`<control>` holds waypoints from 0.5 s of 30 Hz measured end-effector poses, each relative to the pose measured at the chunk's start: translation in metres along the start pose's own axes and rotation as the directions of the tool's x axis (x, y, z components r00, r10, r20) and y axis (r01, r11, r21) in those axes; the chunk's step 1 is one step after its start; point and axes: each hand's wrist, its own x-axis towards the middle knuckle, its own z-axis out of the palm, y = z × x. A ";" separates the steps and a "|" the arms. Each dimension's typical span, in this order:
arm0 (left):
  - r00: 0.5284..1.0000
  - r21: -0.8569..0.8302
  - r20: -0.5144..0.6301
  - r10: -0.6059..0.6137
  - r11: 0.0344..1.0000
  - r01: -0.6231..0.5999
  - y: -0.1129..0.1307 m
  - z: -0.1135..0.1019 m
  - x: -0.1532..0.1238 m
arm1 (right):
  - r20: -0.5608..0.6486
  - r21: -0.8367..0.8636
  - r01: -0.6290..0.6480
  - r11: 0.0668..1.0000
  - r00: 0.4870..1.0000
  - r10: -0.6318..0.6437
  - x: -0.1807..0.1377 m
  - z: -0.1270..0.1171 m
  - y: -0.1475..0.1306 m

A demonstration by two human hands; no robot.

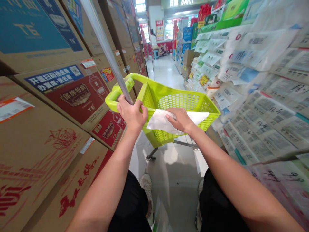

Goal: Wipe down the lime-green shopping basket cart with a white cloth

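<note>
A lime-green shopping cart basket (184, 93) with perforated walls stands before me on thin metal legs with casters. My left hand (132, 112) is closed at the cart's handle (111, 99), right where a slanted metal pole (103, 42) meets it; the fingers partly hide this spot. Along the basket's near rim lies a white cloth (158, 120), draped over the side. My right hand (179, 119) presses on that cloth with its fingers bent over the rim, the thumb toward me. Part of the cloth shows past the hand on the right.
Stacked cartons (72, 93) line the left side closely. On the right rise piles of plastic-wrapped tissue packs (260, 122). A tiled aisle (164, 67) runs ahead, with a person (154, 40) by a blue stool (156, 53) far off. My shoes stand on the floor below.
</note>
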 end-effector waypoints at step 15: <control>0.998 -0.006 -0.044 -0.036 0.999 0.036 -0.002 -0.008 0.000 | 0.438 -0.212 -0.392 0.895 0.781 0.446 0.020 -0.035 0.033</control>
